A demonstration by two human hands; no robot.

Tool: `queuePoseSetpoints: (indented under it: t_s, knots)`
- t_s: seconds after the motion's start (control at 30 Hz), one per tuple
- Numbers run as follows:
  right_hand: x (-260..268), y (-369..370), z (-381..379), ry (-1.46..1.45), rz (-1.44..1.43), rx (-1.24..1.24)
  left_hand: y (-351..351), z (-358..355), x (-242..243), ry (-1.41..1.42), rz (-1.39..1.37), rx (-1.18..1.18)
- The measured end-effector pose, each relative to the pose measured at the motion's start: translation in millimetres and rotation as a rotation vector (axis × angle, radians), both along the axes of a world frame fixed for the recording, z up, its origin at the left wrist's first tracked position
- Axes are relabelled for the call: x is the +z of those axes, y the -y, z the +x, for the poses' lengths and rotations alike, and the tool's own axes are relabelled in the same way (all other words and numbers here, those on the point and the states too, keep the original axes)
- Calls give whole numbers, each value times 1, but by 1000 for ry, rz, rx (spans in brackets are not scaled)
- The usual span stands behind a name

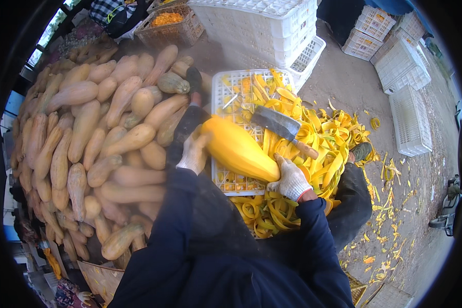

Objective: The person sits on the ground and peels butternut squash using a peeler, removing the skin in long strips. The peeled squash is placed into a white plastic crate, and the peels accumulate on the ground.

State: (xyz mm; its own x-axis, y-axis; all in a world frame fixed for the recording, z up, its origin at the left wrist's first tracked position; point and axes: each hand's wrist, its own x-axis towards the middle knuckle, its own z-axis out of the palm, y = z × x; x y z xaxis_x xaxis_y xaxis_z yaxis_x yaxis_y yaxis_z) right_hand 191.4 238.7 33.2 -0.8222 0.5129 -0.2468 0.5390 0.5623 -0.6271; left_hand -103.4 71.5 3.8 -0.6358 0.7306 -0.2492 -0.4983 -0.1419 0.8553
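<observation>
A peeled yellow squash point(240, 150) lies slantwise between my gloved hands, above a white plastic crate point(220, 86). My left hand point(195, 152) grips its far, left end; some of the fingers are blurred. Around the lower right end is my right hand point(290, 179). Just beyond the squash, a cleaver point(277, 122) with a wooden handle rests on the crate and the peelings. A peeler point(230, 101) seems to lie on the crate's grid. Curled yellow peelings point(331, 134) cover the crate's right side and spill onto the ground.
Unpeeled tan squashes point(84, 131) are heaped along my left. Stacked white crates point(254, 30) stand ahead, near a brown crate point(169, 30) holding orange pieces. More white crates point(410, 119) are at the right. A person's patterned sleeve point(67, 290) shows at lower left.
</observation>
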Motion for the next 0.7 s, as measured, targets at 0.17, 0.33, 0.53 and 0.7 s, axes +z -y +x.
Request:
queuePoseSetpoints:
  t_s: [0.17, 0.33, 0.53, 0.7]
  knots:
    - [12, 22, -8, 17, 38, 44, 2, 12, 1, 165, 82, -15]
    - [12, 83, 8, 109, -299, -161, -5, 17, 14, 43, 16, -179]
    - [-12, 113, 44, -449, -1356, -501, 15, 81, 8, 336, 22, -144]
    - [-13, 124, 39, -373, -1035, -404, 18, 106, -14, 588, 230, -74]
